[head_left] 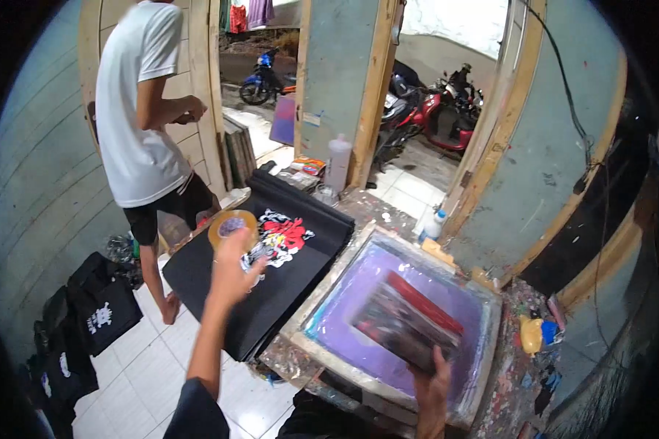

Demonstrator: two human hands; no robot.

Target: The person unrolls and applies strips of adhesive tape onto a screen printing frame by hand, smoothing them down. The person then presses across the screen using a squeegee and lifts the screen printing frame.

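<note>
My left hand (234,276) is over a stack of black fabric (198,272), its fingers stretched out and thumb apart. Its fingertips overlap the near side of a roll of yellowish clear tape (246,221); the exact contact is blurred. The top fabric bears a red, white and yellow print (282,235). My right hand (433,384) is closed on the near end of a squeegee (395,333), dark and stained with a red strip along its far side. The squeegee is blurred and tilted above the purple mesh of a framed printing screen (326,293).
Another person (143,124) stands at the left, beyond the fabric. Black printed bags (110,318) lie on the tiled floor. Bottles (338,162) and a white bottle with a blue cap (433,225) stand behind the screen. A yellow container (532,334) is at the right.
</note>
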